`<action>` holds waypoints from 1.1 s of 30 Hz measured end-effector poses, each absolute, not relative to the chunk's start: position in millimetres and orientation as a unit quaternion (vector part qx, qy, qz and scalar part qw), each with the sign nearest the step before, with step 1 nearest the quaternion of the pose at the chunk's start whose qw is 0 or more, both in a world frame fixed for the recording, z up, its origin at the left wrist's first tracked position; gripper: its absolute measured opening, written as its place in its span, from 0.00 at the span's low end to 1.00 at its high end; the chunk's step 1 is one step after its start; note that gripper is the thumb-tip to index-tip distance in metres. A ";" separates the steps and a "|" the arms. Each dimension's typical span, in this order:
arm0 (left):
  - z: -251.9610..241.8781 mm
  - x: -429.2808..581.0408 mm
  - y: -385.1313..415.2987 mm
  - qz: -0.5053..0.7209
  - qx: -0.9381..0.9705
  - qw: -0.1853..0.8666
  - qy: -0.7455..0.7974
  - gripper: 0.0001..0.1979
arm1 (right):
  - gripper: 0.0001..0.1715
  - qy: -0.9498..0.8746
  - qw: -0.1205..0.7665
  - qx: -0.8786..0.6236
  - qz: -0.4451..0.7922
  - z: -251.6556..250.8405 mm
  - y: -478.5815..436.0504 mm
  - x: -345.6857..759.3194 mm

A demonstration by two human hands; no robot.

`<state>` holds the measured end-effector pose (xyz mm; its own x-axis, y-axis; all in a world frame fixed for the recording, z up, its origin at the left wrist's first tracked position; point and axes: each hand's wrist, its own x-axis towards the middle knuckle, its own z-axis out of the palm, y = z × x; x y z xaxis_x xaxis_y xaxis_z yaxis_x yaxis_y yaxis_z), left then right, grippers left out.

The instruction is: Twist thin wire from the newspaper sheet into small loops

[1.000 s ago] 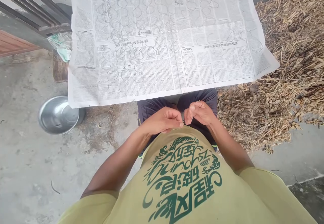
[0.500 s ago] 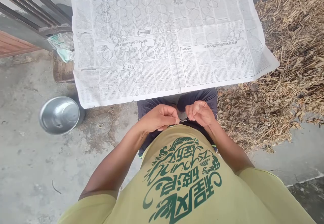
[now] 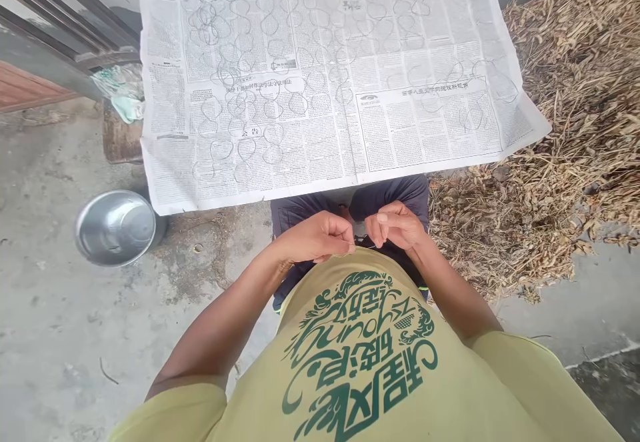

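Note:
My left hand is closed in a pinch just above the shirt's hem, over my lap. Facing it, my right hand is pinched too, its thumb lying along the bent fingers. A thin strand, perhaps wire, runs in the small gap between my fingertips; its ends are hidden. Beyond both hands, a spread newspaper bears many thin loops, several shaped like a figure eight.
A shiny metal basin stands on the concrete floor to the left. Behind it are a wooden seat and a crumpled plastic bag. Dry plant stalks are heaped on the right.
My hands have shifted slightly downward and remain close together. The strand between them, which showed as a curved piece before, is now less visible.

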<state>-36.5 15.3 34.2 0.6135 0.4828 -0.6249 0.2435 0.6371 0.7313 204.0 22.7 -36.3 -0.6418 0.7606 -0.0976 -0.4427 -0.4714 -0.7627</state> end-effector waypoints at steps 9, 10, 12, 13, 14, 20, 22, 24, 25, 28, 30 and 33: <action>22.8 -33.4 12.0 0.161 0.340 0.814 0.443 0.14 | 0.29 -0.313 0.396 -0.283 0.816 -40.4 24.1 201.9; 21.6 -33.2 11.6 0.166 0.334 0.817 0.440 0.14 | 0.29 -0.308 0.402 -0.288 0.813 -40.9 23.6 201.1; 19.1 -32.9 10.9 0.167 0.327 0.823 0.433 0.15 | 0.29 -0.294 0.422 -0.298 0.804 -41.3 22.3 198.7; 17.9 -32.9 10.6 0.167 0.324 0.826 0.431 0.15 | 0.28 -0.285 0.434 -0.300 0.800 -41.2 21.6 197.2; 16.6 -33.0 10.3 0.166 0.322 0.828 0.429 0.15 | 0.27 -0.277 0.446 -0.297 0.798 -41.0 21.0 195.7; 9.9 -38.9 11.0 0.157 0.311 0.833 0.430 0.15 | 0.29 -0.258 0.462 -0.262 0.807 -40.8 20.9 193.6; 9.3 -41.6 12.2 0.151 0.310 0.832 0.434 0.15 | 0.29 -0.272 0.452 -0.257 0.810 -40.5 22.9 197.4; 9.7 -43.3 13.6 0.142 0.313 0.831 0.437 0.15 | 0.29 -0.300 0.428 -0.264 0.811 -38.9 25.6 202.5; 9.9 -43.5 14.3 0.137 0.316 0.831 0.438 0.14 | 0.28 -0.321 0.411 -0.273 0.809 -37.5 27.1 204.9; 10.2 -41.6 16.3 0.120 0.328 0.827 0.442 0.14 | 0.27 -0.386 0.372 -0.324 0.779 -30.8 31.0 210.2; 9.8 -39.0 17.2 0.123 0.333 0.818 0.453 0.14 | 0.27 -0.418 0.372 -0.365 0.744 -25.1 31.9 211.4; 8.8 -34.5 17.4 0.163 0.325 0.800 0.477 0.14 | 0.26 -0.452 0.388 -0.406 0.693 -18.0 28.6 210.3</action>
